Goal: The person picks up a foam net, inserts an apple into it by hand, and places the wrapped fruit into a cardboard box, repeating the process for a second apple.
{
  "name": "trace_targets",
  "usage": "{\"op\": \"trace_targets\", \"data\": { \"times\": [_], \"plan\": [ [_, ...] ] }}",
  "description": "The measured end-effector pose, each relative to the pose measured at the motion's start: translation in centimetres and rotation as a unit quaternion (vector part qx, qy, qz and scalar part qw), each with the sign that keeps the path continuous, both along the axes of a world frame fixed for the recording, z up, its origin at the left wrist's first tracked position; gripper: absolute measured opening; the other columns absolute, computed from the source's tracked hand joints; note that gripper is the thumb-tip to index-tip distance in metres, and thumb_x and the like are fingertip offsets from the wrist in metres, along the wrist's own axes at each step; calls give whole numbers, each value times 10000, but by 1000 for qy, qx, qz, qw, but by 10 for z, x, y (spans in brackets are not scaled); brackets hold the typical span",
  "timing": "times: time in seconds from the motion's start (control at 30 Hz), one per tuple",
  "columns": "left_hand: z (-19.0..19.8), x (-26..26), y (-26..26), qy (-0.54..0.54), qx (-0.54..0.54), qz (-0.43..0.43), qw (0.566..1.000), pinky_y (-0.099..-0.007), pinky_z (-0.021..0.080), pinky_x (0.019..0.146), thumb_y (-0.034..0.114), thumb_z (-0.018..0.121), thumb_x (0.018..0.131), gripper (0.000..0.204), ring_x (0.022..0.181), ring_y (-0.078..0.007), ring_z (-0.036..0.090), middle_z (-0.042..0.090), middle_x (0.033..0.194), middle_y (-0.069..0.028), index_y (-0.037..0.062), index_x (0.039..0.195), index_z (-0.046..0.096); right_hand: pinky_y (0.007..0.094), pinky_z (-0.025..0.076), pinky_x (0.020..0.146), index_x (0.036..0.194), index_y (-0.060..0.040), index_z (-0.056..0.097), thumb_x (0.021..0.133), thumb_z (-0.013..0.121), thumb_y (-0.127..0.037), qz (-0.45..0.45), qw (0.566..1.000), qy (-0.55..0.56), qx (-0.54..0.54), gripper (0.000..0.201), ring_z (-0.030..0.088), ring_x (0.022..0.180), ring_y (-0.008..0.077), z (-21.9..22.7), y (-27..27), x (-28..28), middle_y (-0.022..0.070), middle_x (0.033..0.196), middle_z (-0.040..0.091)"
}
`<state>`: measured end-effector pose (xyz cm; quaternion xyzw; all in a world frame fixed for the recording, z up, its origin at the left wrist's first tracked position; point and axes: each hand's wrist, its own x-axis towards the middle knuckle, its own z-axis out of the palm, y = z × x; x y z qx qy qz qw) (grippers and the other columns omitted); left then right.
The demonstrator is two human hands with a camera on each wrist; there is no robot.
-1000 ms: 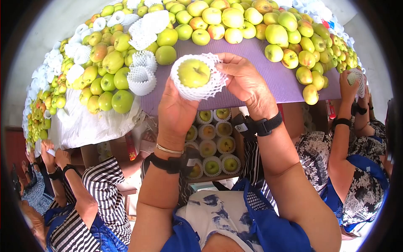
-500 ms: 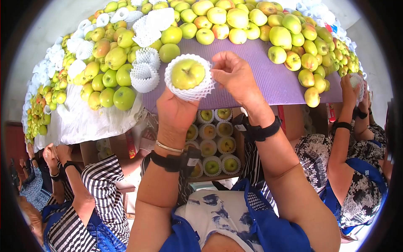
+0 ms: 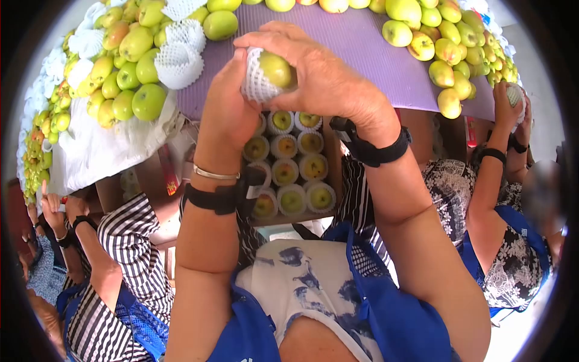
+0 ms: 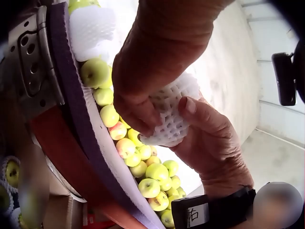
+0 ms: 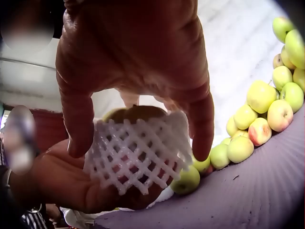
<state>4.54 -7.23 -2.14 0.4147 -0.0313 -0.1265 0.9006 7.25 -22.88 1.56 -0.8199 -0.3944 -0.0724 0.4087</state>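
A yellow-green apple (image 3: 277, 70) sits in a white foam net (image 3: 257, 84) above the near edge of a purple ridged sheet (image 3: 362, 78). My left hand (image 3: 229, 114) holds the netted apple from below and the left. From above and the right, my right hand (image 3: 329, 75) curls round it. In the right wrist view, the thumb and fingers straddle the sides of the net (image 5: 138, 152), and the apple's top shows above the rim. The left wrist view has the right thumb against the net (image 4: 174, 114); fingers hide much of the fruit.
Below the sheet, between my forearms, a cardboard box (image 3: 335, 175) contains netted apples in rows. Loose apples (image 3: 136, 75) and spare foam nets (image 3: 180, 63) lie at the left, more apples (image 3: 449, 54) at the right. People work close on both sides, one holding a netted fruit (image 3: 514, 96).
My right hand has moved from the net's right edge to over the apple and curled round it. The apple has tipped over to the right in the left hand. The head view has shifted.
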Motion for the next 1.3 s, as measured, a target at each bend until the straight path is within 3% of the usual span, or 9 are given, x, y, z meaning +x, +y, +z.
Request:
{"op": "trace_targets", "data": {
  "times": [0.3, 0.33, 0.43, 0.5, 0.6, 0.63, 0.77, 0.97, 1.3],
  "plan": [
    [13, 3, 31, -47, 122, 22, 991, -414, 441, 912, 463, 191, 970, 634, 1083, -282, 535, 534, 1185, -183, -63, 1239, 422, 283, 437, 855, 1127, -76, 522, 587, 718, -6, -30, 986, 160, 22, 579, 536, 970, 182, 29, -9, -3, 70, 1006, 546],
    [9, 15, 49, -112, -93, -151, 978, -442, 425, 916, 489, 192, 959, 672, 1100, -323, 525, 513, 1212, -229, -81, 1234, 415, 269, 442, 851, 1133, -79, 532, 582, 708, 25, -28, 992, 105, 57, 588, 540, 957, 159, 32, -13, -10, 49, 1000, 558],
    [14, -2, 43, -52, 40, 41, 997, -379, 508, 748, 535, 190, 943, 708, 915, -309, 616, 608, 1032, -225, -78, 1158, 470, 247, 447, 866, 1139, -98, 539, 575, 694, 76, -33, 953, 282, 104, 611, 538, 962, 129, 61, -26, -24, 19, 998, 565],
    [19, -5, 47, -50, 34, 21, 998, -391, 508, 756, 536, 205, 941, 698, 925, -312, 612, 600, 1049, -230, -74, 1152, 471, 242, 454, 886, 1138, -114, 545, 569, 682, 115, -109, 953, 272, 79, 628, 538, 969, 108, 74, -35, -37, -1, 1016, 566],
    [15, -4, 56, -85, 4, 0, 996, -406, 507, 768, 537, 212, 940, 695, 928, -319, 609, 595, 1056, -236, -73, 1150, 470, 284, 463, 884, 1185, -90, 512, 594, 698, 65, -32, 978, 202, -29, 639, 540, 1027, 156, 72, -63, -50, 42, 1087, 562],
    [13, -4, 59, -102, -7, -4, 995, -410, 507, 772, 537, 211, 939, 696, 928, -322, 609, 595, 1054, -237, -74, 1151, 469, 282, 471, 859, 1135, -91, 551, 628, 654, 76, -136, 960, 229, -81, 543, 568, 988, 159, 82, -59, -77, 36, 1047, 576],
    [17, -9, 65, -116, -38, 9, 992, -418, 509, 775, 540, 206, 937, 702, 928, -339, 606, 593, 1049, -248, -76, 1141, 473, 300, 450, 863, 1119, -98, 556, 585, 699, -62, 7, 969, 217, -116, 554, 573, 970, 225, 49, -28, -116, 92, 1053, 585],
    [20, -12, 80, -108, -47, -2, 993, -423, 510, 770, 546, 202, 934, 713, 932, -354, 603, 586, 1048, -266, -87, 1119, 473, 385, 469, 867, 1185, -110, 519, 579, 755, -143, -99, 878, 406, -232, 650, 537, 1029, 337, -90, 20, -122, 196, 1100, 515],
    [20, -17, 101, -128, -69, 30, 989, -421, 507, 772, 548, 219, 931, 706, 939, -366, 602, 591, 1027, -273, -89, 1105, 470, 402, 492, 844, 1145, -126, 538, 678, 678, -54, -127, 826, 264, -482, 493, 486, 1074, 389, -191, 42, -122, 171, 1148, 476]
  ]
}}
